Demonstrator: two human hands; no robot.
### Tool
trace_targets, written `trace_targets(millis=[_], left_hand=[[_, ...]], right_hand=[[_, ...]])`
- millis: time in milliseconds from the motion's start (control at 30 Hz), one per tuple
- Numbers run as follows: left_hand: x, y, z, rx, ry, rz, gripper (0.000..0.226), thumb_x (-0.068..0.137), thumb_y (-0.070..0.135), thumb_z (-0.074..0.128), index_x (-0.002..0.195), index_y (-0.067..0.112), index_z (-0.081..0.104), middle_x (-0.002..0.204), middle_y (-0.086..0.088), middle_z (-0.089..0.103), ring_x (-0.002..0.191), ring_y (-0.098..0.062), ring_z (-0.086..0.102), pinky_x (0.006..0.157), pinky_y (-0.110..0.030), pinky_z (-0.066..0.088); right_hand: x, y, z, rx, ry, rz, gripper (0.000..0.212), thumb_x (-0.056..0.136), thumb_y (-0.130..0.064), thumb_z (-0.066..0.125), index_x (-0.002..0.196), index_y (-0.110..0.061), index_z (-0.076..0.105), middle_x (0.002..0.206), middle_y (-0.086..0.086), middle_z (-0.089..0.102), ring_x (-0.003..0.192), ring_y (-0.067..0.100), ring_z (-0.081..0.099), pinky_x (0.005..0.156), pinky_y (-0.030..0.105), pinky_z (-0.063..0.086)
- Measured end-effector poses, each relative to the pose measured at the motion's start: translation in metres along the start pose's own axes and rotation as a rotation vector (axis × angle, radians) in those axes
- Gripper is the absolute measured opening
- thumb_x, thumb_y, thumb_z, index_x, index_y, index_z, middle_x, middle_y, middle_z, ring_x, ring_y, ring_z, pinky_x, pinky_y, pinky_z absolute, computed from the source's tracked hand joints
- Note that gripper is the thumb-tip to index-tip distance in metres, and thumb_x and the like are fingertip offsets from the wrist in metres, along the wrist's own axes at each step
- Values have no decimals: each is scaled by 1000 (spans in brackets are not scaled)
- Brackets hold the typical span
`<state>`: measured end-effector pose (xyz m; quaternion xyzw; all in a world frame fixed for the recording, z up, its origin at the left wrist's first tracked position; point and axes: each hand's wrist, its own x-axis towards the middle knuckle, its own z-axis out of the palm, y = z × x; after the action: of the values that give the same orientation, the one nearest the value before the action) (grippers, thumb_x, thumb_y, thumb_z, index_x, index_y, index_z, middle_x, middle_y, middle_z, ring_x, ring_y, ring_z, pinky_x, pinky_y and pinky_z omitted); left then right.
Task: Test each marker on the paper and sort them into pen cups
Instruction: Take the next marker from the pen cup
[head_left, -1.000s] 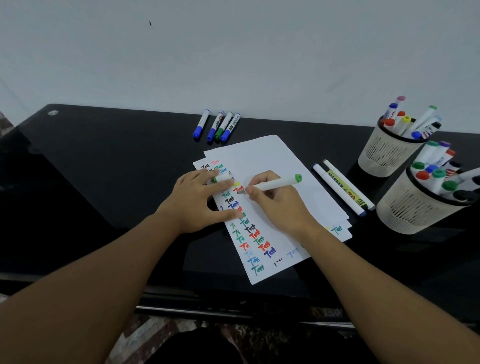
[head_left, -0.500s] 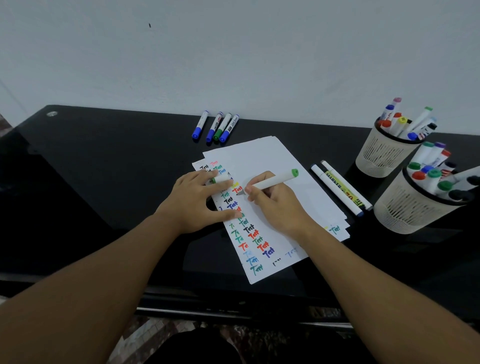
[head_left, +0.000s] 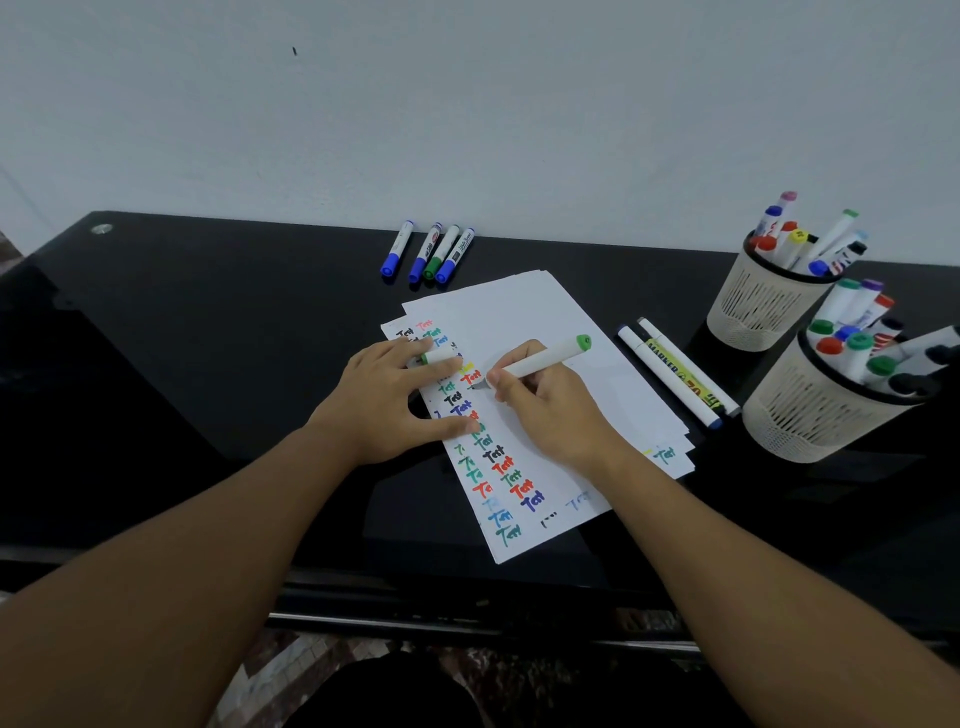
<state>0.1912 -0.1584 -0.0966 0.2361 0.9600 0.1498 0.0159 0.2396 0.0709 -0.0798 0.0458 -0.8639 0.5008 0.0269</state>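
A: Entry, nearest first. Both forearms come in from the bottom corners of the frame. Lower centre: the top sheet of the paper stack (head_left: 550, 332) lies on the black table (head_left: 182, 338), its left edge filled with columns of "Test" in black, red, green and blue.

B: Left hand?

A: The left hand (head_left: 395, 400) lies flat on the left edge of the paper, just left of centre. Thumb stretched along the written columns, fingers spread. A green-banded cap (head_left: 439, 356) sits between two of the fingers, held loosely there; how firmly, I cannot tell.

B: Right hand?

A: The right hand (head_left: 545, 402), at centre, pinches the green-ended marker (head_left: 540, 361) between thumb and curled fingers. Tip down on the paper beside a red "Test"; the barrel slants up to the right, green end highest.

B: Right of the sheets?

A: Two loose markers (head_left: 675, 376) lie side by side on the table, touching or nearly so, one with a yellow label.

B: Cups?

A: Two mesh pen cups at the right edge. The nearer cup (head_left: 810, 415) holds markers with green, red, blue and black caps. The farther cup (head_left: 758, 306), upper right, holds red, yellow, blue, pink and green.

B: Farthest?

A: Four capped markers (head_left: 431, 252) in a row at top centre, by the wall: three blue, one green.
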Motion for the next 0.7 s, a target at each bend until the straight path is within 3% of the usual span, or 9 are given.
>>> trace_targets(millis=[100,267,700], left_hand=[[0,1,1,-5,0,-1,97,66,103,31,149,53,38,165,11,25,152,-15,16,124,-49,14],[0,1,0,-17,2,-13,97,65,104,33,149,54,38,164,13,25,152,-13,15,125,-47,13],[0,1,1,-6,-6,-6,96,67,102,33,150,53,37,165,13,24,153,-13,14,125,-48,12]], right_hand=[[-3,-2,-2,18,3,9,8,105,-33,58,97,-31,60,84,-2,66,80,15,62,78,38,53],[-3,-4,-3,81,34,52,8,105,-34,58,100,-28,62,90,-5,71,92,14,68,92,43,56],[-4,-4,-4,40,45,58,10,105,-34,56,103,-25,60,90,-4,69,88,13,66,84,36,55]])
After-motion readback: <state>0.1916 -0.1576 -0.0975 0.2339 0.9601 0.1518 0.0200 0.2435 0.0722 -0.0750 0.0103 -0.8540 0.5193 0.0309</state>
